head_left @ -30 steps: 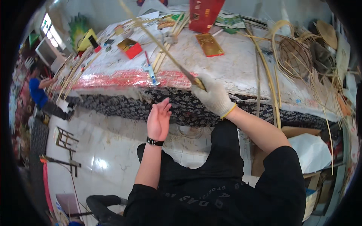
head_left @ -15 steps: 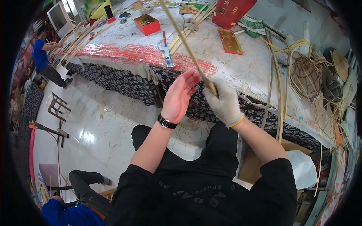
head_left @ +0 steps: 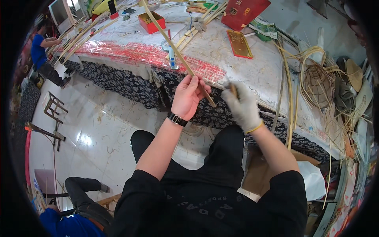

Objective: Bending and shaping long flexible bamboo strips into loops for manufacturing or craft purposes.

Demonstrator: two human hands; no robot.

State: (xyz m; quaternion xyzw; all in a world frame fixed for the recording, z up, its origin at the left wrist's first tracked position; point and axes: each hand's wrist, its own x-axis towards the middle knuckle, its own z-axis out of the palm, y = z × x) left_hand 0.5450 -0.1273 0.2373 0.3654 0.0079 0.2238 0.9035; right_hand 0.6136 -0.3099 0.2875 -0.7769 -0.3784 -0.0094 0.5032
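My bare left hand (head_left: pixel 184 102), with a black watch at the wrist, is closed on a long bamboo strip (head_left: pixel 167 38). The strip slants up toward the far left over the table, and its lower end sticks out past my fingers toward my right hand. My right hand (head_left: pixel 241 106) wears a pale knit glove with a yellow cuff. It is closed around the wooden handle of a small knife-like tool (head_left: pixel 233 91), whose tip is blurred by motion. Glove and strip end are a short gap apart, in front of the table edge.
Ahead stands the worktable (head_left: pixel 260 75), holding a red box (head_left: pixel 152 23), a blue-and-red tool (head_left: pixel 171 59), a red-rimmed tray (head_left: pixel 239 43) and a red bag (head_left: pixel 242 15). Bamboo coils and a woven frame (head_left: pixel 318 81) crowd the right. Two people in blue are at the left, near a stool (head_left: pixel 55 106).
My left hand has gone from open to closed around the bamboo strip. My right hand has let go of the strip and moved slightly right, keeping the tool. The strip now slants further left.
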